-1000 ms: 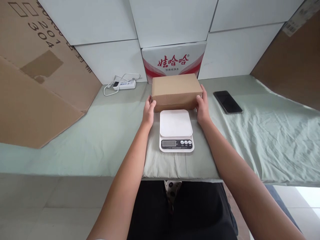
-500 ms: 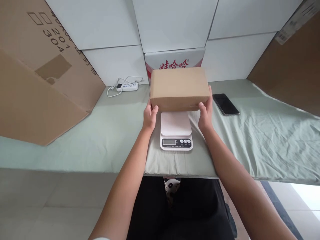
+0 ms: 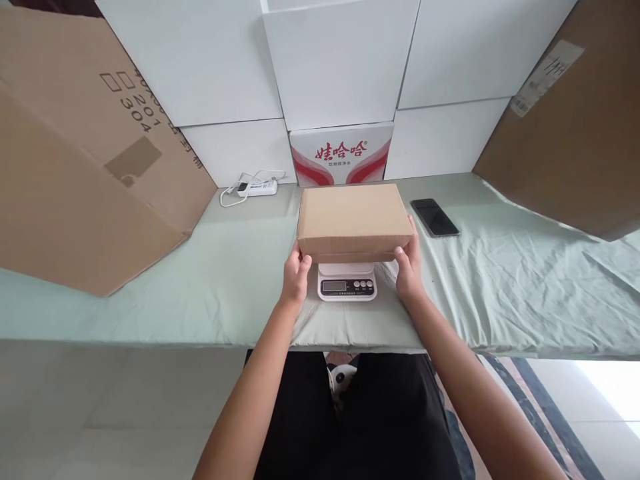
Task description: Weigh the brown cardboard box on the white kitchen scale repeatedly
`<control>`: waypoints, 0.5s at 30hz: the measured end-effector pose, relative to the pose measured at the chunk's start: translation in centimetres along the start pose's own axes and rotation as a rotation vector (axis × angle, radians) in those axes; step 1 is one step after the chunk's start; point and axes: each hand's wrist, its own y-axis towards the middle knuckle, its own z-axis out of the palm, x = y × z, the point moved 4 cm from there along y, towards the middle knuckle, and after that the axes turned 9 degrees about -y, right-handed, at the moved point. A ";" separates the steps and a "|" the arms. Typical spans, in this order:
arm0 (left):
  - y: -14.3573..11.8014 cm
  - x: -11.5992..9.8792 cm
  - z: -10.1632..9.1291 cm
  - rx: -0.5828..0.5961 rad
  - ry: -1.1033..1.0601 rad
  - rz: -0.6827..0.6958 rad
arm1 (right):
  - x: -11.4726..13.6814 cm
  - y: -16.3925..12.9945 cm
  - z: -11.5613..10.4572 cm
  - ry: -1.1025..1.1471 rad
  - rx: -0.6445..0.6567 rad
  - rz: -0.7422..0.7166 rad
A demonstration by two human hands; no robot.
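Left hand (image 3: 295,277) and right hand (image 3: 409,273) grip the cardboard box (image 3: 355,220) at either end! It's over the white scale (image 3: 347,283), but whether they touch, I can't tell.

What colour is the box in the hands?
Plain tan-brown: the box shows best in the head view.

Carton (image 3: 355,217), at centre, is faced in smooth, matt cardboard. Scale (image 3: 347,285), at 6 o'clock, is housed in smooth plastic. Phone (image 3: 435,217), at 3 o'clock, is fronted by a glossy screen. Table covering (image 3: 250,280) is formed of matt, creased cloth.
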 end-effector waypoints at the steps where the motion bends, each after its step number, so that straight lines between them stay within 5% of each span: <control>1: -0.1 -0.1 0.0 -0.002 -0.001 0.000 | -0.1 -0.1 0.0 -0.006 -0.004 -0.001; 15: -0.8 -0.3 -0.9 -0.034 0.006 0.001 | 0.2 -0.5 -1.2 -0.109 -0.059 -0.071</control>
